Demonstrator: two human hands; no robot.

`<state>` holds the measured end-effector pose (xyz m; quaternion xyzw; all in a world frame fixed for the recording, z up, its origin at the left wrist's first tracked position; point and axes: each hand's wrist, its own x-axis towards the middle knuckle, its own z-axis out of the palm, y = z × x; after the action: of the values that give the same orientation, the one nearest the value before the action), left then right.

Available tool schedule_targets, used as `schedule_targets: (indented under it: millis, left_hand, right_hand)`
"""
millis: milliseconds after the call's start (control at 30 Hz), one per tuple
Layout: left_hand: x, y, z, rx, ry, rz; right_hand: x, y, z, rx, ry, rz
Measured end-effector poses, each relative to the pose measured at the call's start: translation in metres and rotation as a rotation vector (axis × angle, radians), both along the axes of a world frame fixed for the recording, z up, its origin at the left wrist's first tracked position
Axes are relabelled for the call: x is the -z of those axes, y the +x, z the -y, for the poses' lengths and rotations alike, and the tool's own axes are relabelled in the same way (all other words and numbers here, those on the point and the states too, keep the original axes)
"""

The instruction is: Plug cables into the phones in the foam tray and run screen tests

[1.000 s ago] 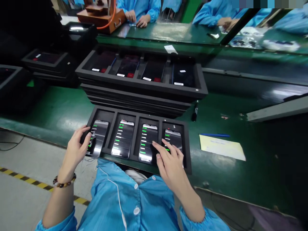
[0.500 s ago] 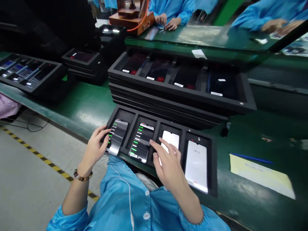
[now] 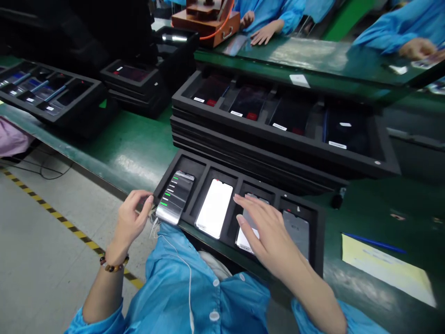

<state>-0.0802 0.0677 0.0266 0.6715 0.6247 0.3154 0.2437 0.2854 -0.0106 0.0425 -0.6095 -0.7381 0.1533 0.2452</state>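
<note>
Freshly white, its list gone, the second smartphone point(image 3: 214, 208) from the left lies in a black foam tray point(image 3: 318, 239) on the desk point(image 3: 139, 144), suggesting progress along the row. The right hand point(image 3: 266, 225) hovers loose, holding nothing; the left hand point(image 3: 134, 215) is at the tray's edge, its grip unclear.

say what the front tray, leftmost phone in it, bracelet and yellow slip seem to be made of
Front tray: matte black, probably dense foam by its thick, dull walls; plastic is possible.
Leftmost phone: glossy, likely glass-fronted, given the streaky reflections.
Bracelet: smooth beads in mixed browns, perhaps stone or wood, unclear which.
Yellow slip: apparently matte paper, thin and flat with faint marks.
</note>
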Motion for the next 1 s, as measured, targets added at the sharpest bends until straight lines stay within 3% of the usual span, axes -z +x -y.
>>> schedule_targets:
  millis: [100,200,300,467,1000]
  left_hand:
    - [-0.002,-0.015,0.014,-0.021,-0.231,0.028]
    - [-0.001,-0.018,0.025,0.086,-0.408,0.13]
    - [0.001,-0.011,0.032,0.163,-0.479,0.226]
    - [0.002,-0.002,0.036,0.177,-0.509,0.283]
    - [0.012,-0.001,0.035,0.164,-0.645,0.529]
  right_hand:
    - [-0.009,-0.005,-0.029,-0.082,-0.009,0.004]
    - [-0.004,-0.022,-0.063,-0.18,-0.05,-0.017]
    - [0.01,-0.047,-0.097,-0.274,-0.136,-0.044]
    - [0.031,-0.085,-0.14,-0.332,-0.233,0.006]
    - [0.043,-0.109,-0.157,-0.366,-0.284,0.038]
